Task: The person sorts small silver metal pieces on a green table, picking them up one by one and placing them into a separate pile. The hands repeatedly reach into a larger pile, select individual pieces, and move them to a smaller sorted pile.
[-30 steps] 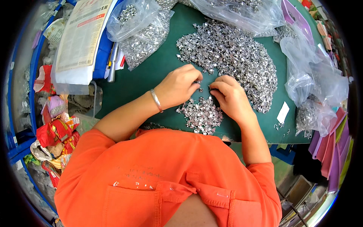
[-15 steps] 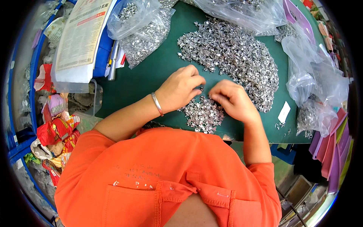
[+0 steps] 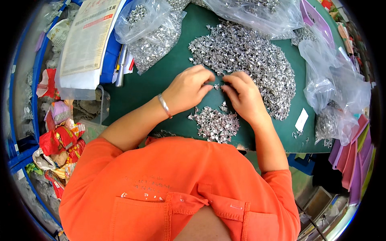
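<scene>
Over the green table my left hand [image 3: 189,87] and my right hand [image 3: 246,97] face each other, fingers curled and thumbs toward forefingers. A small bent silver metal piece [image 3: 216,86] shows between them, at my left thumb tip. Whether my right fingertips hold anything is too small to tell. Close to my body lies a small heap of similar metal pieces [image 3: 218,125], with one or two loose pieces at its upper edge. Beyond my right hand spreads a much larger pile of silver metal pieces [image 3: 257,60]. A metal bangle [image 3: 164,105] circles my left wrist.
Clear bags of metal parts [image 3: 157,42] stand at the far left, another bag [image 3: 257,16] at the back. More plastic bags [image 3: 321,76] and a white card [image 3: 301,119] lie right. A newspaper [image 3: 86,44] covers a blue bin; a screwdriver-like tool [image 3: 121,66] lies beside it.
Both hands have moved up and away from the small heap, toward the large pile. The small metal piece now shows between them, and the small heap is more exposed.
</scene>
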A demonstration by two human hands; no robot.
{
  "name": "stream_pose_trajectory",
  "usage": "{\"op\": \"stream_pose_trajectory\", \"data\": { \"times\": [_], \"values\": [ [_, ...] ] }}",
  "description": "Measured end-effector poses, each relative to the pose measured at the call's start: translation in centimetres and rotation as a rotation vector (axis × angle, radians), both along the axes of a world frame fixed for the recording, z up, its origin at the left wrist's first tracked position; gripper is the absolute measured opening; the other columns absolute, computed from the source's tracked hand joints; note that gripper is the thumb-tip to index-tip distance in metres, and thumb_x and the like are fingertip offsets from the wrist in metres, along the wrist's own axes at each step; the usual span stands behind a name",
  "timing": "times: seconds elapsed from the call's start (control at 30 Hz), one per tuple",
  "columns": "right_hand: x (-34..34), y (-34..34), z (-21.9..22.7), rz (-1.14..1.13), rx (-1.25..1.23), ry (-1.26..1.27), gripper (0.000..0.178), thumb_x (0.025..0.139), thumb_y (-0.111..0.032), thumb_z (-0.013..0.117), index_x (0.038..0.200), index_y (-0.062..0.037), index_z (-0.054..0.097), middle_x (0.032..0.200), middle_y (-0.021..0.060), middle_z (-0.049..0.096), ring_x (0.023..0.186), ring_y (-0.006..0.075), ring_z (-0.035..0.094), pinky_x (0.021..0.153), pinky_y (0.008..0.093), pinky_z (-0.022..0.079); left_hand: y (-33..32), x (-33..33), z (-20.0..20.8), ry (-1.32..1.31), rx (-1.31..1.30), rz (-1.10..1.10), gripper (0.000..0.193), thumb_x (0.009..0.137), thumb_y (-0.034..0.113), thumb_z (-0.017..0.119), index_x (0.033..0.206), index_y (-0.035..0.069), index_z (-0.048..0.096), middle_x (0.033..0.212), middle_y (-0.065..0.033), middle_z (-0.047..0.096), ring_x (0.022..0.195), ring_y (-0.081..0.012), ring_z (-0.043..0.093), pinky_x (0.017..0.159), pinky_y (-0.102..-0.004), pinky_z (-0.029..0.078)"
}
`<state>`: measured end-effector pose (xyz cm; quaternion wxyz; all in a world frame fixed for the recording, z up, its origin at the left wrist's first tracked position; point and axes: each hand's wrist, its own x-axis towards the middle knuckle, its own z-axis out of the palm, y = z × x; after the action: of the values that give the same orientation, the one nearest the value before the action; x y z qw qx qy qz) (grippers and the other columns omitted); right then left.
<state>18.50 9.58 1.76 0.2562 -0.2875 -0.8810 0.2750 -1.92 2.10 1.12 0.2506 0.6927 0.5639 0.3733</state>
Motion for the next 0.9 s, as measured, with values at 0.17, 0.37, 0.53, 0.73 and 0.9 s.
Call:
{"op": "stream_pose_trajectory", "data": {
  "times": [0.17, 0.37, 0.53, 0.73, 0.9],
  "values": [
    [0.7, -0.4, -0.6, -0.032, 0.086, 0.022, 0.018, 0.077, -0.001, 0.074, 0.093, -0.005, 0.066, 0.095, 0.0107, 0.063, 0.088, 0.0337, 0.063, 0.076, 0.0417, 0.053, 1.2, 0.7, -1.4, 0.133, 0.164, -0.103, 0.013, 0.083, 0.001, 0.071, 0.094, 0.001, 0.067, 0.093, -0.0121, 0.064, 0.081, -0.0312, 0.065, 0.074, -0.0372, 0.054],
    [2.5, -1.1, 0.0, 0.053, 0.021, -0.093, 0.015, 0.077, 0.001, 0.075, 0.089, -0.0029, 0.067, 0.094, 0.0101, 0.064, 0.087, 0.0314, 0.065, 0.075, 0.04, 0.054, 0.9, -0.2, -1.0, 0.009, 0.014, -0.004, 0.013, 0.088, 0.001, 0.066, 0.1, 0.0, 0.069, 0.095, -0.0146, 0.067, 0.083, -0.0304, 0.068, 0.075, -0.0366, 0.054],
    [3.5, -1.3, 1.0, -0.031, -0.123, 0.006, 0.012, 0.085, 0.002, 0.07, 0.096, -0.0018, 0.069, 0.093, 0.013, 0.065, 0.083, 0.0322, 0.066, 0.073, 0.0375, 0.054, 0.8, -0.9, -0.2, 0.006, -0.003, 0.05, 0.013, 0.09, 0.002, 0.064, 0.102, 0.0, 0.068, 0.093, -0.0141, 0.066, 0.082, -0.0295, 0.067, 0.074, -0.0356, 0.053],
    [3.2, -1.7, 0.3, 0.06, -0.187, -0.069, 0.013, 0.082, -0.002, 0.073, 0.095, -0.0031, 0.069, 0.091, 0.0122, 0.064, 0.085, 0.0329, 0.064, 0.075, 0.0404, 0.053, 0.9, 1.1, -1.3, 0.175, 0.189, -0.062, 0.012, 0.086, 0.002, 0.069, 0.097, 0.001, 0.066, 0.091, -0.0132, 0.063, 0.081, -0.0294, 0.067, 0.072, -0.0366, 0.053],
    [1.6, -1.2, 0.0, -0.018, -0.075, 0.041, 0.015, 0.082, -0.003, 0.073, 0.096, -0.0041, 0.068, 0.089, 0.0113, 0.063, 0.087, 0.0327, 0.064, 0.076, 0.0413, 0.052, 0.3, 1.1, -0.9, -0.072, -0.046, -0.018, 0.012, 0.085, 0.001, 0.072, 0.095, -0.001, 0.066, 0.09, -0.0112, 0.068, 0.08, -0.0227, 0.069, 0.07, -0.0322, 0.055]
  ]
}}
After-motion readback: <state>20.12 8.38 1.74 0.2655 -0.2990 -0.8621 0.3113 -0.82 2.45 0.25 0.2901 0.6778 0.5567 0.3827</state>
